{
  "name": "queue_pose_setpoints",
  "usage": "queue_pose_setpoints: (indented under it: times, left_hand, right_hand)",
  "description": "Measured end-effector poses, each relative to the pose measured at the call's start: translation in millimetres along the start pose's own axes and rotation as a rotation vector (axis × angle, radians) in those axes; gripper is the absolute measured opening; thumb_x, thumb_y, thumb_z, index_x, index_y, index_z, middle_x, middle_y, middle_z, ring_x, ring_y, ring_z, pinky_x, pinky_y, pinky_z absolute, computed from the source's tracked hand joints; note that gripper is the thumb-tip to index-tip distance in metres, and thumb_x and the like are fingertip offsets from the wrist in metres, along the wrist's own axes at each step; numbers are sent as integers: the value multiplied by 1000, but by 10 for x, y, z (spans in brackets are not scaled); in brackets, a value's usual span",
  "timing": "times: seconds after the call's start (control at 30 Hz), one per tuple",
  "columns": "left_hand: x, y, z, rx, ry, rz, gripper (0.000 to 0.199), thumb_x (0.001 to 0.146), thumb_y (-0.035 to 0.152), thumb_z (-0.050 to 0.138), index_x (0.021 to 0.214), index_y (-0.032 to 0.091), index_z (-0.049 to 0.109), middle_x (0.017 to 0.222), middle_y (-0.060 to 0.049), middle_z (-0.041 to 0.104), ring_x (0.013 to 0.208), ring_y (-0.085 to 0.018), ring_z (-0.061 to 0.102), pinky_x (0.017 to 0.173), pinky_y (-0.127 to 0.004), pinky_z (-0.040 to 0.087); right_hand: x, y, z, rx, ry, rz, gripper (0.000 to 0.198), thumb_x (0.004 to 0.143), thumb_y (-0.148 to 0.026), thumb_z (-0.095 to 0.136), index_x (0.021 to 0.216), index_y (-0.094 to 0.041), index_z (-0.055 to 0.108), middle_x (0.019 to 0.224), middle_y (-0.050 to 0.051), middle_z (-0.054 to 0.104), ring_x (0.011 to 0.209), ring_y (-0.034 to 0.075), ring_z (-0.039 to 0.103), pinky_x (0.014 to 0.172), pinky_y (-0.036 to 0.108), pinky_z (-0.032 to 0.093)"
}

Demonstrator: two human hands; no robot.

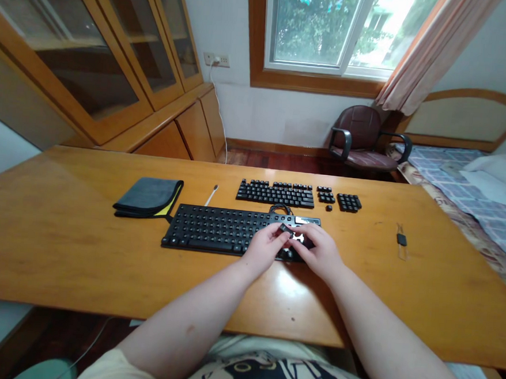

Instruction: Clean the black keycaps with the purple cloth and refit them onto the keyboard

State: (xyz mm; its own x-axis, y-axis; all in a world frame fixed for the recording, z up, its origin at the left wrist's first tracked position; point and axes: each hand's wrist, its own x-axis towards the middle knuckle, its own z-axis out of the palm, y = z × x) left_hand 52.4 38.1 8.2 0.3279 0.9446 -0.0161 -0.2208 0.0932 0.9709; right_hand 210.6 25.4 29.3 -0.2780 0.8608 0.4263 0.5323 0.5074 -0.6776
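A black keyboard (215, 228) lies across the desk in front of me, most of its keycaps off and the rows of switches bare. Above its right part, my left hand (265, 246) pinches a small black keycap (285, 230). From the other side, my right hand (321, 251) has its thumb and index fingertips closed at the same keycap. Both hands hide part of the keyboard's right end. Behind it, removed black keycaps (275, 193) are laid out in rows, with smaller groups (349, 202) to the right.
A folded grey cloth (149, 195) with yellow lining lies left of the keyboard. Near it is a white-handled small brush (211, 194). A wire keycap puller (401, 239) rests on the desk (401, 304) at the right. Beyond stand a chair (363, 136) and a bed.
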Motion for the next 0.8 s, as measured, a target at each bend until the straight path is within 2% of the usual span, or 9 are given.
queue_pose_setpoints:
  times: [0.1,0.2,0.3,0.43,0.5,0.57,0.67,0.8]
  left_hand:
    - [-2,15,-16,-18,67,-18,24,77,35,59,89,15,60,85,-4,64,77,-16,61,79,-33,50]
    - [-6,55,-42,73,85,5,22,79,33,55,89,14,62,90,-6,65,87,-18,61,86,-35,47]
    - [-23,112,-60,259,-21,85,19,79,29,55,87,16,66,109,-9,62,104,-22,55,96,-38,39]
    - [-55,150,-45,342,-255,158,18,78,30,58,78,16,69,130,-9,51,120,-25,45,102,-37,33]
    - [-63,149,-25,315,-316,152,20,78,32,58,82,16,69,126,-9,54,116,-24,48,101,-37,34]
    - [-63,143,-5,262,-323,122,22,78,33,58,86,15,69,114,-9,61,106,-23,54,96,-35,37]
    - [-48,121,7,161,-251,41,26,77,34,59,90,14,68,95,-7,66,92,-20,58,87,-32,41]
    - [-14,62,-19,19,-129,-50,28,74,36,62,87,12,67,80,-4,67,79,-18,59,77,-30,43]
  right_hand:
    - [-5,81,-91,84,67,130,25,81,-29,54,105,-25,59,94,5,62,87,22,57,81,38,44]
    - [2,173,-208,257,269,291,22,77,-24,53,98,-26,57,94,3,58,88,21,56,82,38,44]
    - [26,188,-294,535,425,301,16,71,-21,57,85,-27,53,94,2,56,94,20,55,84,36,44]
    - [49,102,-272,746,412,359,23,69,-31,64,89,-29,52,101,3,57,84,19,58,72,35,49]
    - [50,82,-208,799,395,407,30,66,-33,68,91,-29,53,98,3,59,78,18,59,68,34,50]
    - [47,97,-138,832,388,455,33,63,-33,71,91,-28,54,90,2,61,74,18,60,67,34,50]
    - [41,160,-74,852,380,526,32,64,-33,72,91,-26,55,80,0,63,69,16,59,64,31,49]
    - [30,223,-93,785,338,614,31,71,-40,66,95,-24,56,83,2,65,66,16,60,58,29,49]
